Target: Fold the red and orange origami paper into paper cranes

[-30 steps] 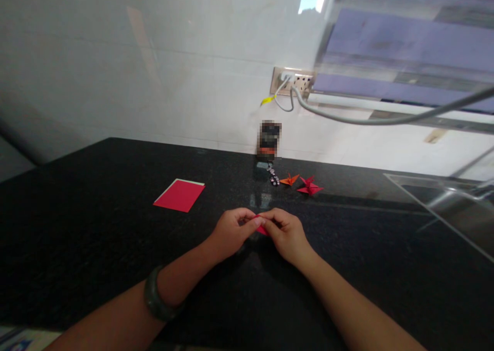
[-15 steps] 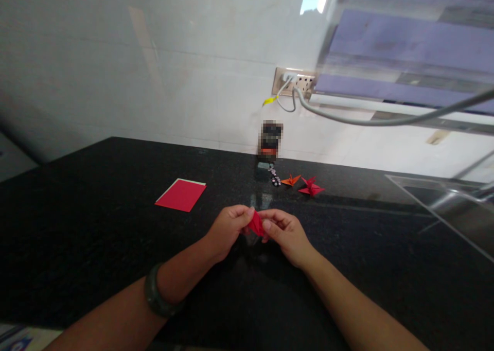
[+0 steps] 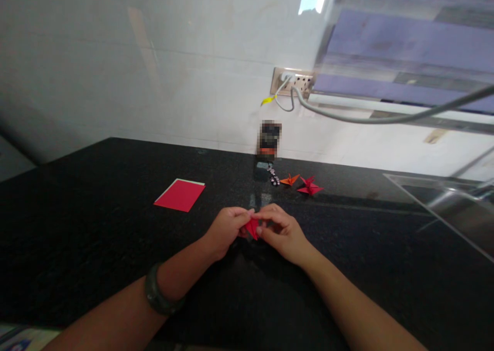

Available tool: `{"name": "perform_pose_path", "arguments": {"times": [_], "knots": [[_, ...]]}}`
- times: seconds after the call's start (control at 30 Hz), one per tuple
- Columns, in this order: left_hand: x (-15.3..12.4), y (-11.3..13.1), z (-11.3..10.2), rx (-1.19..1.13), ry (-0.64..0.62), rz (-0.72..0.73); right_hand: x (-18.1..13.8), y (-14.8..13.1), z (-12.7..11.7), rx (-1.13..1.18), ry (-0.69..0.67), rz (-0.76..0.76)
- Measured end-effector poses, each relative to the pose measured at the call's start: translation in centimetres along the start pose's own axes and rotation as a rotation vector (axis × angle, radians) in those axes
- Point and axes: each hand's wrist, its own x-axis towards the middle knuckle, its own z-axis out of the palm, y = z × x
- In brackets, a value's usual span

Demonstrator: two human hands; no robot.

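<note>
Here, above the black tabletop (image 3: 116,268), the left hand (image 3: 227,230) pinches a small folded red paper (image 3: 252,228) between thumb and fingers. The right hand (image 3: 284,235) has its thumb and forefinger curved apart, their tips touching the paper's right side and top; whether they grip it, one cannot tell. The folded paper is thus between the two hands, near the middle. A green bangle (image 3: 162,295) circles the left wrist. Off to the left lies a stack of square sheets (image 3: 179,195), red on top. Beyond the right hand sit an orange paper bird (image 3: 290,180) and, just beside it, red folded paper shapes (image 3: 310,187).
</note>
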Motion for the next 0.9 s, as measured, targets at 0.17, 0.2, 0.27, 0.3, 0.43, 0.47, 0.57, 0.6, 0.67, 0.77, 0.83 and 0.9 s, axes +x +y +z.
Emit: {"name": "perform_pose_path", "arguments": {"times": [0.17, 0.2, 0.27, 0.3, 0.43, 0.47, 0.57, 0.6, 0.67, 0.77, 0.83, 0.9], "knots": [[-0.02, 0.03, 0.09, 0.069, 0.005, 0.032, 0.06, -0.14, -0.18, -0.098, 0.002, -0.037], [-0.04, 0.0, 0.08, 0.053, -0.006, 0.029, 0.12, -0.07, -0.2, -0.097, 0.025, -0.028], [-0.07, -0.09, 0.01, -0.014, -0.035, 0.016, 0.26, 0.11, -0.28, -0.089, 0.078, -0.018], [-0.07, -0.15, -0.02, -0.052, -0.049, 0.009, 0.33, 0.18, -0.33, -0.087, 0.099, -0.019], [0.0, -0.27, -0.07, -0.109, -0.068, -0.006, 0.47, 0.12, -0.5, -0.119, 0.141, -0.059], [0.01, -0.27, -0.04, -0.087, -0.067, -0.005, 0.47, 0.03, -0.51, -0.138, 0.151, -0.073], [-0.01, -0.23, 0.09, 0.032, -0.084, 0.007, 0.4, -0.29, -0.51, -0.21, 0.174, -0.132], [-0.02, -0.23, 0.12, 0.075, -0.1, 0.016, 0.37, -0.37, -0.52, -0.23, 0.169, -0.155], [-0.04, -0.26, 0.11, 0.149, -0.136, 0.048, 0.35, -0.45, -0.53, -0.257, 0.144, -0.191], [-0.04, -0.34, -0.01, 0.236, -0.205, 0.101, 0.37, -0.36, -0.54, -0.289, 0.129, -0.172], [-0.06, -0.36, -0.06, 0.251, -0.244, 0.105, 0.4, -0.26, -0.53, -0.3, 0.117, -0.132], [-0.11, -0.34, -0.02, 0.222, -0.265, 0.08, 0.41, -0.2, -0.52, -0.297, 0.107, -0.091]]}}
